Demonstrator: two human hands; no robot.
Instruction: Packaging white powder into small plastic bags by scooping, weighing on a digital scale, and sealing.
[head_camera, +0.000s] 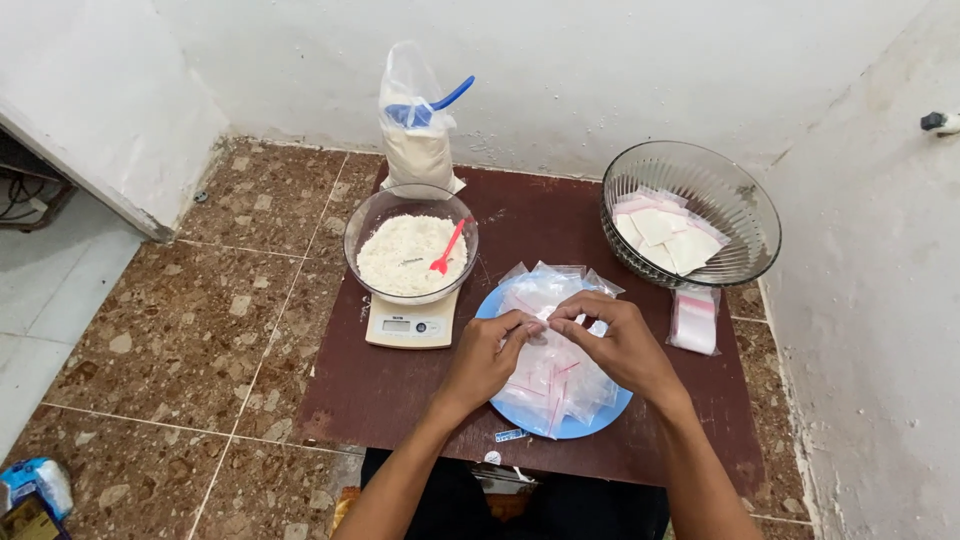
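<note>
My left hand (487, 355) and my right hand (615, 342) meet over a blue plate (590, 425) heaped with small clear zip bags (555, 385). Both pinch one small clear bag (543, 316) between their fingertips. Left of the plate, a glass bowl of white powder (410, 255) with a red spoon (447, 250) in it stands on a white kitchen scale (408, 325).
A low dark brown board (400, 385) carries everything. At the back right is a larger glass bowl (700, 180) with filled packets. A stack of empty zip bags (694, 320) lies beside it. A plastic sack of powder with a blue scoop (418, 130) leans against the wall.
</note>
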